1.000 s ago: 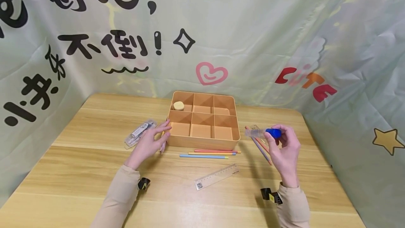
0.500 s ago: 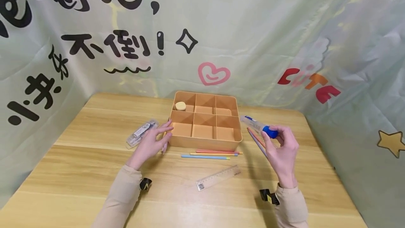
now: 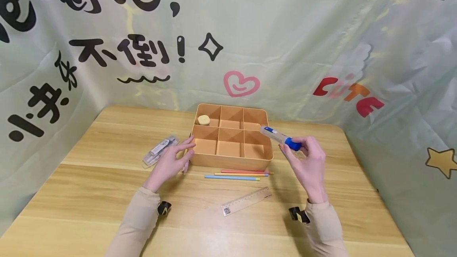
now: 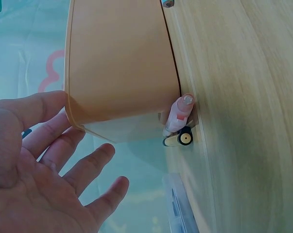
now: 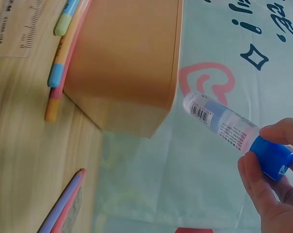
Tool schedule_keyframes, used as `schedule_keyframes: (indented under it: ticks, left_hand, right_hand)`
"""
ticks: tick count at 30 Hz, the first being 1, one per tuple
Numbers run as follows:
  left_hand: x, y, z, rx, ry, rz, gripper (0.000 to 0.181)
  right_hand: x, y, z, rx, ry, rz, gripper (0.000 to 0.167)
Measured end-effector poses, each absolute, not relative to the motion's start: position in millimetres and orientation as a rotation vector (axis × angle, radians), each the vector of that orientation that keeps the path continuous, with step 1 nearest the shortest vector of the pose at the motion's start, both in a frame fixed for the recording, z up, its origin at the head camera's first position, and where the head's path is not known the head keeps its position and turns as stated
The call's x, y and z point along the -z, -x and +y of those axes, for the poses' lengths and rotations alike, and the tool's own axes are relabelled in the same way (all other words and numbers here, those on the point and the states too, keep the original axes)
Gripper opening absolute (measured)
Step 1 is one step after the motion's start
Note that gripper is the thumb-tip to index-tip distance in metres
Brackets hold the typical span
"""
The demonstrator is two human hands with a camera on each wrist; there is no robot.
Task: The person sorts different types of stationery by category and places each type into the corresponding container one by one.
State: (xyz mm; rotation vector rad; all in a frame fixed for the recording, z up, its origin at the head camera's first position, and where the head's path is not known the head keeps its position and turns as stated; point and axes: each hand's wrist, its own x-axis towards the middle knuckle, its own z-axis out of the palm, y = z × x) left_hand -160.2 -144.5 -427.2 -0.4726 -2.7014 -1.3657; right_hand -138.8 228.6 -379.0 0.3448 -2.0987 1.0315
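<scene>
My right hand (image 3: 308, 165) pinches the blue cap of a clear glue tube (image 3: 276, 135) between thumb and fingers. The tube's clear end points left, over the right edge of the orange six-compartment box (image 3: 232, 162). In the right wrist view the tube (image 5: 224, 124) shows a barcode label, held at its blue cap. My left hand (image 3: 169, 165) rests its spread fingers against the box's left side; in the left wrist view, fingers of the left hand (image 4: 54, 160) touch the box's rim. A round cream-coloured piece (image 3: 204, 120) lies in the back left compartment.
Several pencils (image 3: 232, 177) lie before the box, with a clear ruler (image 3: 246, 201) nearer. A clear case (image 3: 159, 150) is at the left. Beside the box's left side are a pink pen (image 4: 179, 114) and a black-ended one (image 4: 179, 139). More pencils (image 5: 63, 201) lie at the right.
My right hand has moved left with the glue tube, and the tube has tilted so its clear end is now over the box's right edge. My left hand has barely moved.
</scene>
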Motion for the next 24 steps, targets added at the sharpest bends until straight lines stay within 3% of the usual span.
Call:
schedule_keyframes:
  ticks: [10, 24]
  left_hand:
    - [427, 161, -146, 1.375, 0.477, -2.707, 0.034]
    - [426, 160, -145, 1.371, 0.460, -2.727, 0.035]
  right_hand:
    - [372, 160, 218, -1.061, -0.378, -2.139, 0.017]
    - [357, 181, 199, -0.993, -0.449, -2.240, 0.021]
